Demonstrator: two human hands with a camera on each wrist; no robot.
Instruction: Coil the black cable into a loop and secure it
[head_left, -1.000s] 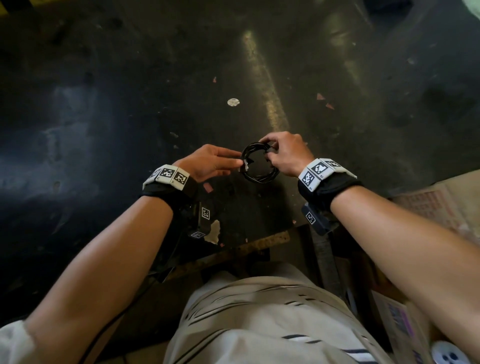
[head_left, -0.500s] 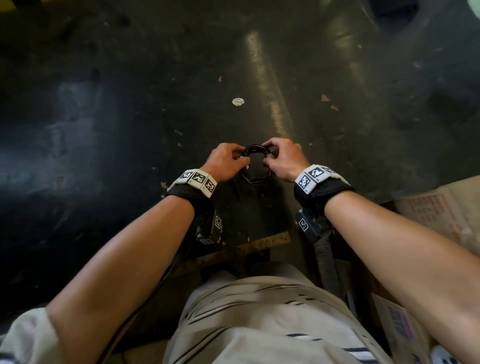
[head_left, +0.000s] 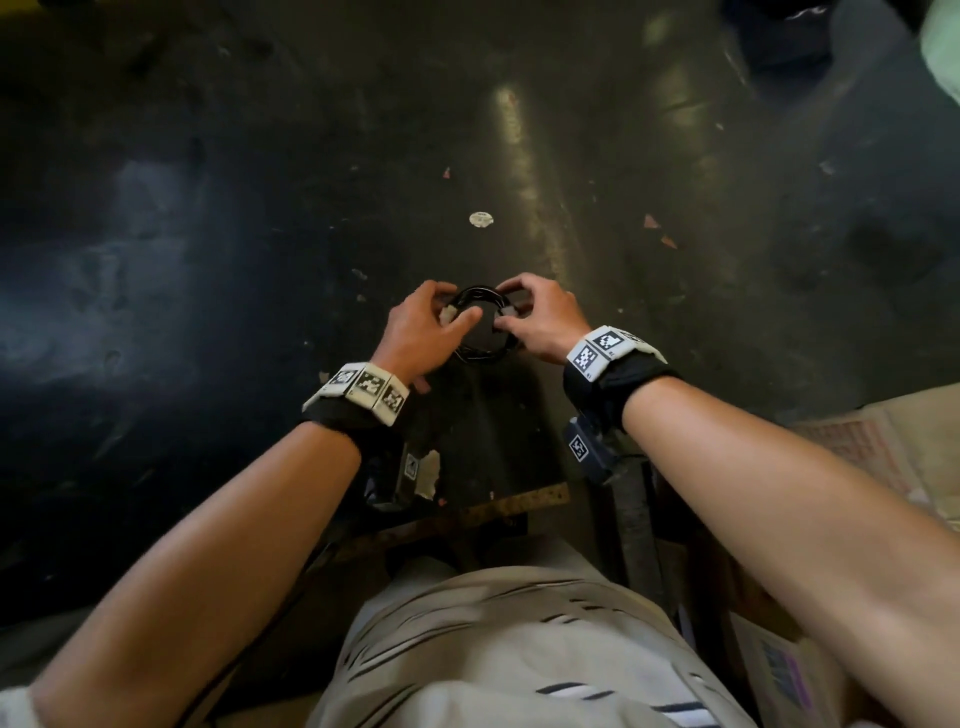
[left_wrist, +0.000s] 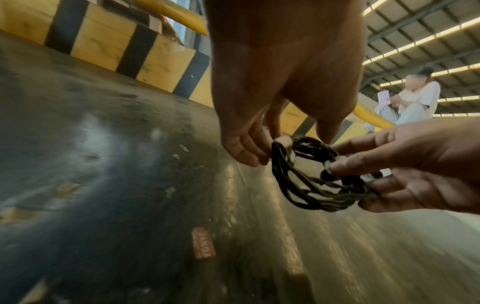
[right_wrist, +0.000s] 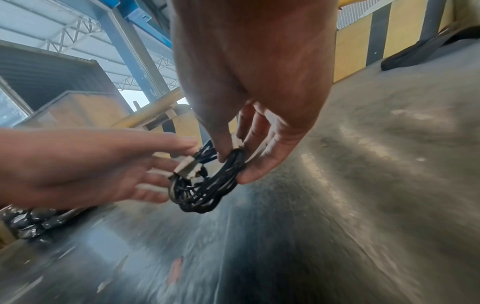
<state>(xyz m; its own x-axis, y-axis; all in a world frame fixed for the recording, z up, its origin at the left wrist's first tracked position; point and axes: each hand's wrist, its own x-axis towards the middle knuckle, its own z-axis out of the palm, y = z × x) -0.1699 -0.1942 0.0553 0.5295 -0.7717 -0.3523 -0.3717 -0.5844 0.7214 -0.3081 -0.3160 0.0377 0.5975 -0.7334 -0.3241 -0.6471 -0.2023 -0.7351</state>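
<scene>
While the black cable (head_left: 480, 325) hangs as a small multi-turn coil between both hands above the dark floor (head_left: 208, 260), the coiling looks done and the securing is in hand. The right hand (head_left: 543, 322) pinches one side of the coil near a pale plug (right_wrist: 237, 142). The left hand (head_left: 423, 332) holds the opposite side with loosely extended fingers, beside the other pale connector (right_wrist: 185, 166). Next, probably, a loose end must be tucked or wrapped round the turns without letting them spring apart. Open floor lies all around; the yellow-and-black barrier (left_wrist: 109, 45) stands well apart.
</scene>
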